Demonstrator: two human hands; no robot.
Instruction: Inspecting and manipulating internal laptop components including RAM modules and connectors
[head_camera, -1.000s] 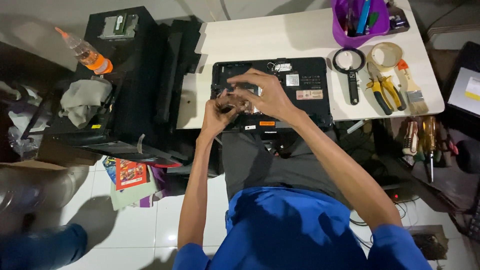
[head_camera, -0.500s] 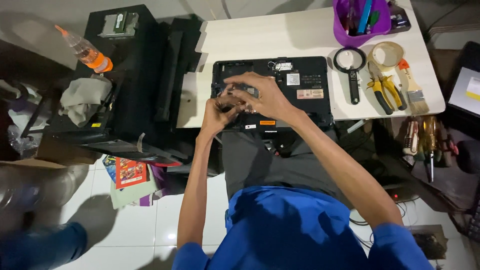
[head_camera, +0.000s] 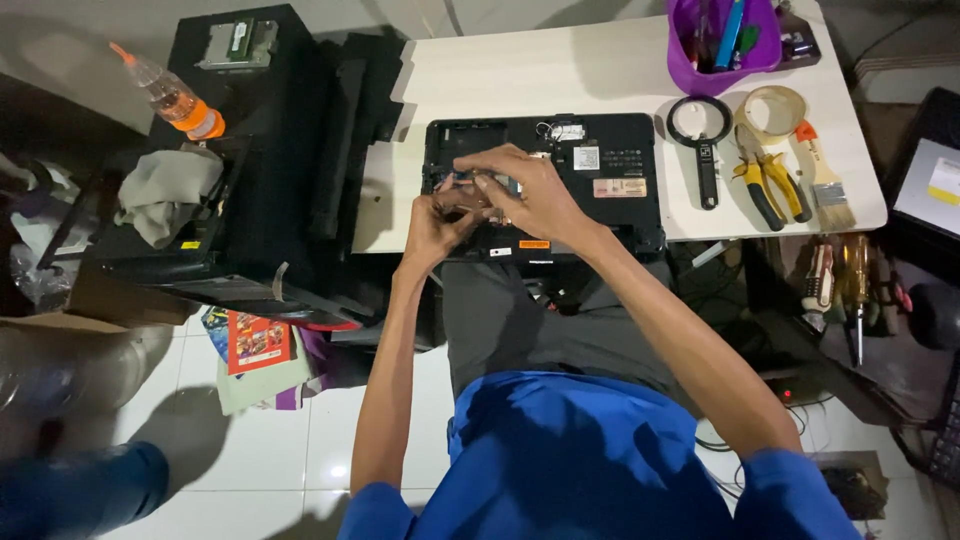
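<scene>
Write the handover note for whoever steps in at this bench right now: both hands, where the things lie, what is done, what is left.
Left hand: fingers pinched at the open bay of the upturned black laptop; what they grip is too small to tell.
Right hand: over the same bay, fingertips down in it.
Laptop lies bottom up at the near edge of the white table.
To its right: magnifying glass, yellow-handled pliers, brush, purple tool tub.
Done: bay open.
Left: work inside the bay; bay not yet closed.

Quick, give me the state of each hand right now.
Left hand: fingers curled, pinching at something small over the upturned black laptop; what it is cannot be told.
Right hand: fingers bent, fingertips pressing down in the same spot; grip unclear.
</scene>
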